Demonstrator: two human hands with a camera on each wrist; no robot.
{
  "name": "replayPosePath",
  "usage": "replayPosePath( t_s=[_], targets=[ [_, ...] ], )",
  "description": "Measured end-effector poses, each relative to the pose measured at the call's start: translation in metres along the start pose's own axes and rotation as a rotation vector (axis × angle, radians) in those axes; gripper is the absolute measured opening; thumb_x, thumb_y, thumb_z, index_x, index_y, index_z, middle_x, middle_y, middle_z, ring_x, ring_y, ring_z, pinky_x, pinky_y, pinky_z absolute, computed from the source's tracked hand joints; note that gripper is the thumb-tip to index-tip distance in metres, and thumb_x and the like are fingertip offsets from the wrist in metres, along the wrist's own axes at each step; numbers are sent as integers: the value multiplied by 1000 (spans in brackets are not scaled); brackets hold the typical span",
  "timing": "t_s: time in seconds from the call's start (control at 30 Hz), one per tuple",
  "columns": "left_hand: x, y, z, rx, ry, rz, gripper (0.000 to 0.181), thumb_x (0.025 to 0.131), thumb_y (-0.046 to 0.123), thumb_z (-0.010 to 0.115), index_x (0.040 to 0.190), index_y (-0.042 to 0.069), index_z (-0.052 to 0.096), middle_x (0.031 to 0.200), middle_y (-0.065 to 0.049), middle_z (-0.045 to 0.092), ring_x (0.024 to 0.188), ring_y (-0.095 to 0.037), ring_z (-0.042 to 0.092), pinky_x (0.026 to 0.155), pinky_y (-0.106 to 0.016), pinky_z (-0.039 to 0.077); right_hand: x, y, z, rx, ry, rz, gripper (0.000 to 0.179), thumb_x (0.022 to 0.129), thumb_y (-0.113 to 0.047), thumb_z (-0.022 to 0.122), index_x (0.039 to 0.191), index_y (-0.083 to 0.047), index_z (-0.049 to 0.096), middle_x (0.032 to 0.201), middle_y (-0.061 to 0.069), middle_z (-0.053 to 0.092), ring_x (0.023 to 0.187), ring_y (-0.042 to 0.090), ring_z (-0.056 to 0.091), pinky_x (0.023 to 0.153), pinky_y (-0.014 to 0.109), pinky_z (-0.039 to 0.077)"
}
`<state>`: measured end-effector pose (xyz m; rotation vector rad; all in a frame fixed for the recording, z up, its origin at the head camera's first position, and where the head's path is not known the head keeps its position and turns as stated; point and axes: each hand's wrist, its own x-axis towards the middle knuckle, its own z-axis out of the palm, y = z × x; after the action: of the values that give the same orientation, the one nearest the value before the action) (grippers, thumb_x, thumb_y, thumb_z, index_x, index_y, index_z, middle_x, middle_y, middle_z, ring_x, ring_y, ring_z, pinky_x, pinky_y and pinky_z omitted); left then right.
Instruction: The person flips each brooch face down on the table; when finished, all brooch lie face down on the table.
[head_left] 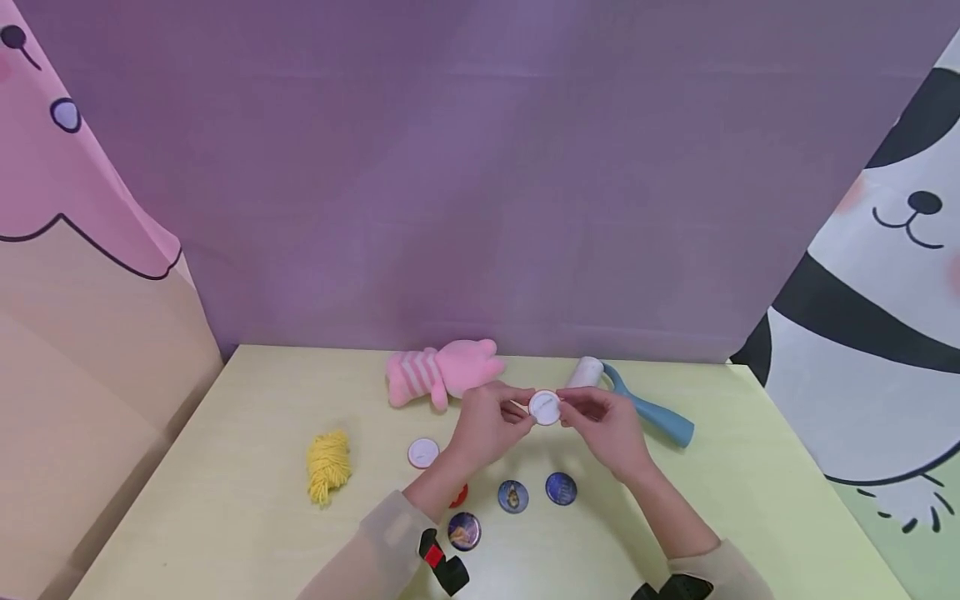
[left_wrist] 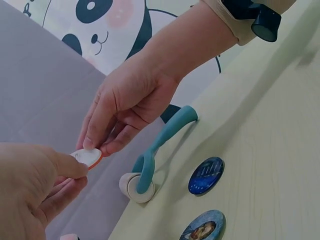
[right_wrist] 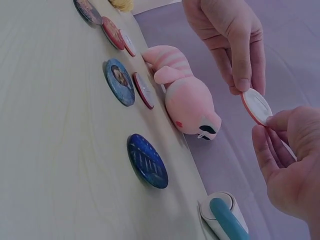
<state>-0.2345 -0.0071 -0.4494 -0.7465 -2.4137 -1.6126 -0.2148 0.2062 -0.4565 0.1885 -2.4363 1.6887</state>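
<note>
Left hand [head_left: 491, 421] and right hand [head_left: 609, 429] pinch a red-rimmed pin badge [head_left: 544, 407], front hidden, above a pale table [head_left: 247, 492] backed by purple cloth [head_left: 480, 167], the left forearm [head_left: 441, 482] partly hiding a red badge [head_left: 461, 497] from head view.

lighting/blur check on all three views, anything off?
Head view: brightest, soft shadow from the right arm on the table, held badge too small for fine detail; left wrist view: dimmer, tilted, long shadow across the table; right wrist view: also dim, tilted, dark blue badge without obvious motion blur.
</note>
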Motion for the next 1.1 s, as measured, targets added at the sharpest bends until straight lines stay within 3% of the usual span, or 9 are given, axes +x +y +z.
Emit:
replayPosePath(
  t_s=[0.3, 0.63, 0.87, 1.1],
  targets=[
    [0, 1, 0, -5, -50, -9, 41, 85, -5, 84, 125, -4, 76, 101, -18, 71, 84, -27, 80, 70, -13, 59, 2, 2, 0, 4, -13, -13, 25, 98, -8, 76, 119, 4, 76, 105, 26, 77, 78, 7, 72, 75, 21, 62],
    [-3, -9, 7, 48, -112, -23, 36, 86, -3, 84, 122, -4, 77, 96, -17, 68, 84, -27, 79, 71, -12, 57, 2, 12, 2, -76, -33, 65, 24, 96, -7, 77, 118, 2, 77, 107, 21, 79, 79, 7, 72, 78, 33, 66],
    [-2, -14, 11, 124, -132, -20, 31, 88, 3, 85, 118, 0, 80, 93, -12, 70, 80, -18, 77, 71, -11, 57, 2, 14, 2, -99, -54, 80, 24, 97, -7, 77, 119, 0, 77, 111, 21, 78, 81, 8, 73, 79, 37, 66],
    [-2, -16, 14, 179, -155, -26, 28, 87, 5, 86, 115, 2, 82, 91, -12, 72, 78, -14, 75, 70, -11, 55, 0, 15, 1, -120, -80, 54, 24, 97, -8, 77, 118, 2, 77, 109, 21, 79, 83, 22, 77, 74, 31, 65]
  ],
)
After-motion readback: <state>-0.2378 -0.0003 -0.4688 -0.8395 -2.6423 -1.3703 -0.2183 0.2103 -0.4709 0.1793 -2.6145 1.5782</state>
